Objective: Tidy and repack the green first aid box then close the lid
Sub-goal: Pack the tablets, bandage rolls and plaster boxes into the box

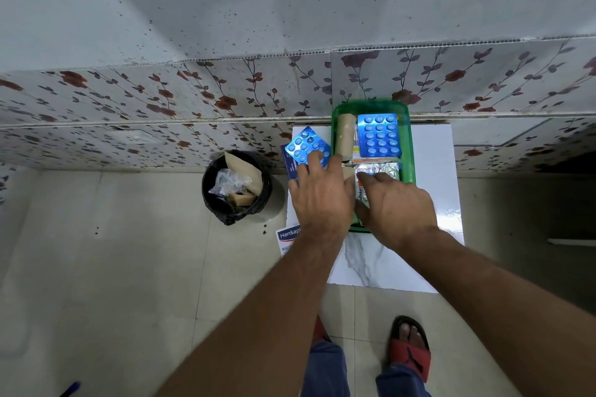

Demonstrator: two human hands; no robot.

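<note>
The green first aid box (409,151) stands open on a small white table (432,151). Inside it lie a beige bandage roll (345,135), a blue blister pack (380,135) and a silver foil strip (377,168). My right hand (398,203) reaches into the near half of the box, with fingers and thumb closed around the foil strip. A second blue blister pack (304,145) lies outside the box to its left, on a dark blue carton (290,167). My left hand (322,195) rests spread over that pack, fingertips touching it. No lid is visible.
A white Hansaplast box (288,237) lies at the table's near left corner, partly under my left forearm. A black bin (237,187) with paper and plastic waste stands on the floor to the left. A flowered wall runs behind the table. My sandalled feet (409,348) are below.
</note>
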